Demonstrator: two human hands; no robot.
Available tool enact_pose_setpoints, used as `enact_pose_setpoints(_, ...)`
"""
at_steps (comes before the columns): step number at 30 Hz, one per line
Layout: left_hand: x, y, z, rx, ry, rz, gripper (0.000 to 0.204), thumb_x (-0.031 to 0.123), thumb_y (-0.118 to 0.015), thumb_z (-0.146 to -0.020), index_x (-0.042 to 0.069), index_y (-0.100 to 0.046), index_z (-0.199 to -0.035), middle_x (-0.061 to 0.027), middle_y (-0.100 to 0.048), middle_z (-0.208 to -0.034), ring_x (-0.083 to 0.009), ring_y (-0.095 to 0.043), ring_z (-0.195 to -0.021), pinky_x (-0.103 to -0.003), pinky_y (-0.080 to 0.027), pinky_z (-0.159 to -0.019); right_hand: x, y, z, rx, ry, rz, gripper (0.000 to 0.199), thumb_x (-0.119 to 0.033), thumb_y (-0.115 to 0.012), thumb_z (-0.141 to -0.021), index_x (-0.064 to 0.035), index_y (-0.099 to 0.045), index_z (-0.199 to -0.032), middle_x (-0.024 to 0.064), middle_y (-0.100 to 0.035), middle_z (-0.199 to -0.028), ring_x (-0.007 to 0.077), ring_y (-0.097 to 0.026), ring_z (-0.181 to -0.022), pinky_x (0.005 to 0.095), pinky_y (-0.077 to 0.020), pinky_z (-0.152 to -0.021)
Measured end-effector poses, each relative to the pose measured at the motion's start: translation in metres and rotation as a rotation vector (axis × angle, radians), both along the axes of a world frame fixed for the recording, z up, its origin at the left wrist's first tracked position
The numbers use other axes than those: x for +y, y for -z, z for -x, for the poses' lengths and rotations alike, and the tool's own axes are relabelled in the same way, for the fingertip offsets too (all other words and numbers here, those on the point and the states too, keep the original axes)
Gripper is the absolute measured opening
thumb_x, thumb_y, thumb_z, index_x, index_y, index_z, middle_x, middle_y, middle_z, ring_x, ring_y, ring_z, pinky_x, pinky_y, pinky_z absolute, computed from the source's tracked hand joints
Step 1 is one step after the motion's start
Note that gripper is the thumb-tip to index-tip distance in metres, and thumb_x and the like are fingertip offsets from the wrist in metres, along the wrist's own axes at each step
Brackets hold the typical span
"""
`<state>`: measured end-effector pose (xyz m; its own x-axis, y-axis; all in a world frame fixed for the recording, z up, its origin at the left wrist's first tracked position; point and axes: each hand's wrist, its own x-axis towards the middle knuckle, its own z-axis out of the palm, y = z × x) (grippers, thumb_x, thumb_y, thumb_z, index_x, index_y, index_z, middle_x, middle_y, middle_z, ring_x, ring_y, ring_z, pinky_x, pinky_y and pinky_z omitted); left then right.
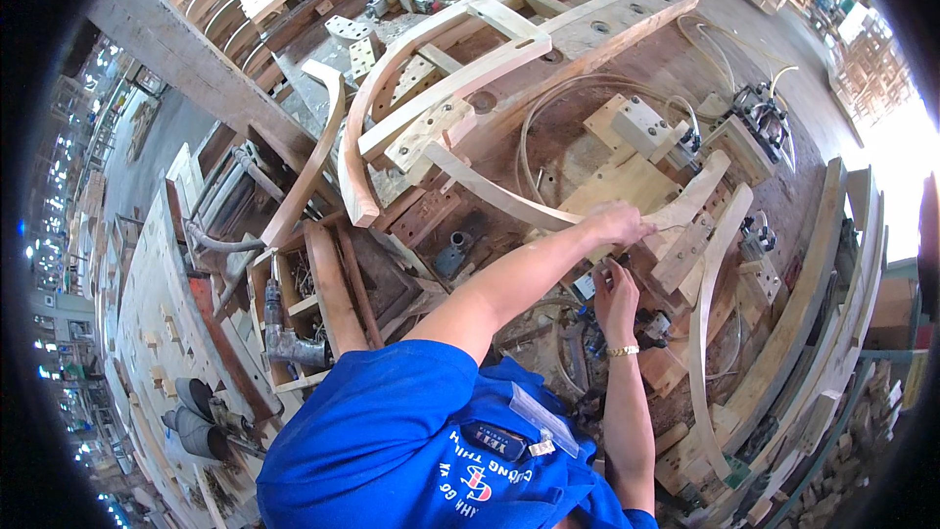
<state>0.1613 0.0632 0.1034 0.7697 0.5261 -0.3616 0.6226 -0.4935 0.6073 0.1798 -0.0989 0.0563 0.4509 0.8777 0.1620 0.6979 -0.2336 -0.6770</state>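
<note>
My left hand [622, 224] is closed over a curved wooden piece [504, 199] at the jig, its fingers curled downward. Wood shows on both sides of the hand; whether the right-hand section [690, 198] is the same piece is hidden. Just below, my right hand [615, 296], with a gold band at the wrist, has its fingertips pinched together near a small dark part; what they hold, if anything, I cannot make out. Beside the hands is a wooden jig block [682, 255] with bolt holes. A long curved wooden leg [707, 323] leans along its right side.
A joined curved wooden frame [441, 54] lies at the far side of the bench. Pneumatic clamps [646, 127] and a cylinder unit [762, 118] with hoses stand to the right. A power drill [284, 328] sits at the left. Curved boards [803, 304] are stacked at right.
</note>
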Motion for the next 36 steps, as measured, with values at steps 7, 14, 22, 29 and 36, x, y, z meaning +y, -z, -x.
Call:
enact_pose_setpoints(7,0.013,-0.013,0.023,-0.297,-0.023,-0.491,0.064,0.057,-0.043,-0.096,0.0,-0.07,-0.084,-0.0204,-0.07,-0.088,-0.0348,-0.068,-0.086,-0.051,-0.048,-0.083,-0.028,0.004,0.003,0.192,0.057,0.139,0.031,-0.009,-0.065,-0.086,0.0016,-0.063,-0.115,0.0178,-0.065,-0.096,0.0334,-0.064,-0.083,0.0398,-0.0503,-0.076)
enact_pose_setpoints(14,0.019,0.003,0.057,-0.279,0.057,-0.698,0.05,0.047,-0.046,-0.096,0.008,-0.072,-0.079,-0.0154,-0.07,-0.077,-0.0327,-0.068,-0.074,-0.05,-0.043,-0.085,-0.038,-0.006,0.004,0.157,0.051,0.14,0.033,-0.01,-0.064,-0.087,0.0046,-0.061,-0.117,0.0213,-0.065,-0.104,0.035,-0.064,-0.095,0.0396,-0.0499,-0.083)
enact_pose_setpoints(22,0.007,0.013,0.014,-0.239,0.103,-0.365,0.054,0.048,-0.044,-0.096,0.003,-0.072,-0.09,-0.0238,-0.069,-0.085,-0.0381,-0.068,-0.081,-0.049,-0.051,-0.077,-0.028,-0.01,0.006,0.114,0.08,0.019,0.041,-0.015,-0.064,-0.087,-0.0024,-0.055,-0.126,0.0218,-0.065,-0.104,0.0386,-0.063,-0.095,0.0436,-0.0503,-0.083)
enact_pose_setpoints(29,-0.001,0.014,-0.034,0.033,-0.079,0.075,0.07,0.059,-0.041,-0.095,-0.002,-0.072,-0.087,-0.0256,-0.069,-0.095,-0.042,-0.065,-0.098,-0.049,-0.049,-0.087,-0.002,-0.008,0.001,0.072,-0.008,0.055,0.035,-0.02,-0.065,-0.088,-0.0039,-0.059,-0.118,0.0166,-0.065,-0.094,0.0356,-0.064,-0.09,0.0435,-0.0511,-0.075)
enact_pose_setpoints(36,0.001,0.026,-0.03,-0.053,-0.006,-0.028,0.082,0.067,-0.035,-0.094,-0.006,-0.07,-0.086,-0.0313,-0.066,-0.085,-0.0449,-0.066,-0.087,-0.051,-0.049,-0.08,0.002,-0.004,0.006,0.111,0.057,0.003,0.032,-0.018,-0.064,-0.087,-0.0024,-0.06,-0.115,0.0172,-0.065,-0.096,0.0363,-0.064,-0.089,0.0442,-0.0509,-0.076)
